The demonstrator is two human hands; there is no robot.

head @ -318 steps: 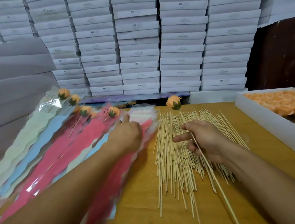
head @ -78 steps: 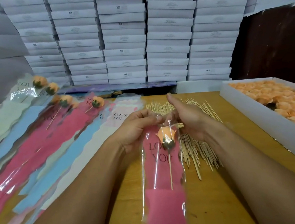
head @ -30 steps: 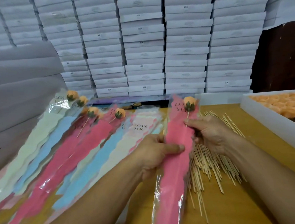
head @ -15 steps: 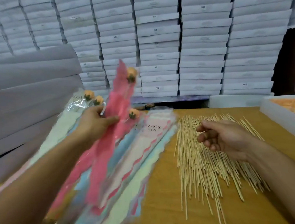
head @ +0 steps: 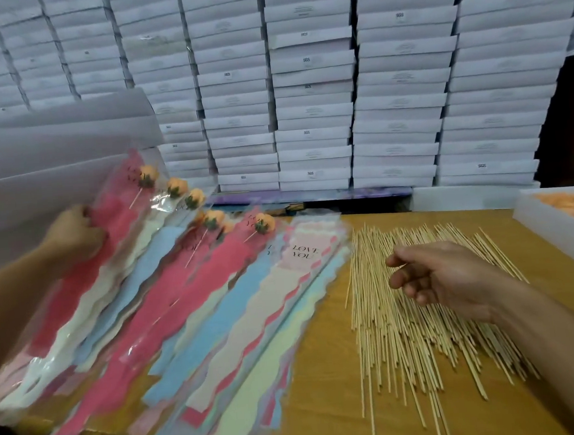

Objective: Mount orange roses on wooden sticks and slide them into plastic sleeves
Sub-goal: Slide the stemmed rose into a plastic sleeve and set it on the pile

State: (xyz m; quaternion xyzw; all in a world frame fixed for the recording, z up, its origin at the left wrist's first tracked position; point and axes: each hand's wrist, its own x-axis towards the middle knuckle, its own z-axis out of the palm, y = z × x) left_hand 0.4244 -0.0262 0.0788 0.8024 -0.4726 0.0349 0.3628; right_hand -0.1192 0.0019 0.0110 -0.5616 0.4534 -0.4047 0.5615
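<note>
orange roses (head: 264, 223), pink, blue, cream wavy-edged sleeves (head: 217, 312), pale sticks (head: 407, 328)

From my feed, the tray of roses (head: 568, 209) at three o'clock runs off the right edge, and its flowers blur into an orange mass. The left hand (head: 73, 230) at nine o'clock is smeared; I can't tell how its fingers lie on the pink sleeve (head: 87, 267). Both forearms leave the bottom corners. Small print on the stacked boxes (head: 309, 78) at twelve o'clock is too tiny for me to read.
</note>
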